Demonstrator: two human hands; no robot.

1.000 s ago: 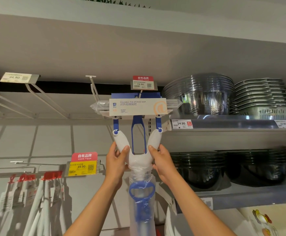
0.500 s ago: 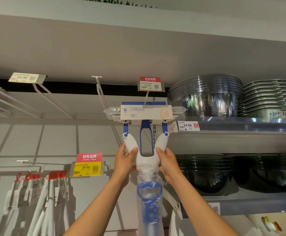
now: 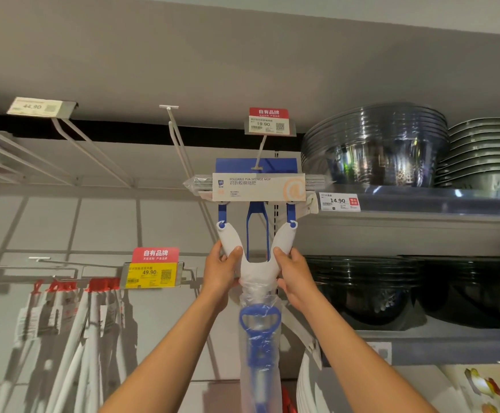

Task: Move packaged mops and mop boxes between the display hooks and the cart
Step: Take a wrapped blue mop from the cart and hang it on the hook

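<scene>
Both hands, left hand [image 3: 222, 271] and right hand [image 3: 294, 274], grip the white-yoked, blue-framed packaged sponge mop [image 3: 257, 234] up at the white wire display hook [image 3: 261, 150]; its header could snag and tear there.

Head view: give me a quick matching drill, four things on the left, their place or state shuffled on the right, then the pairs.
Things:
1. sponge mop
2. left hand
3. yellow 49.90 tag
4. stacked dark bowls

Places or states:
A. on the upper shelf, right of the mop head
B. raised to the hook under the 19.90 tag, handle bagged in clear plastic
C. grips the white fork's left arm
D. on a lower hook rail, left of the arms

Pairs: 1-B, 2-C, 3-D, 4-A
</scene>
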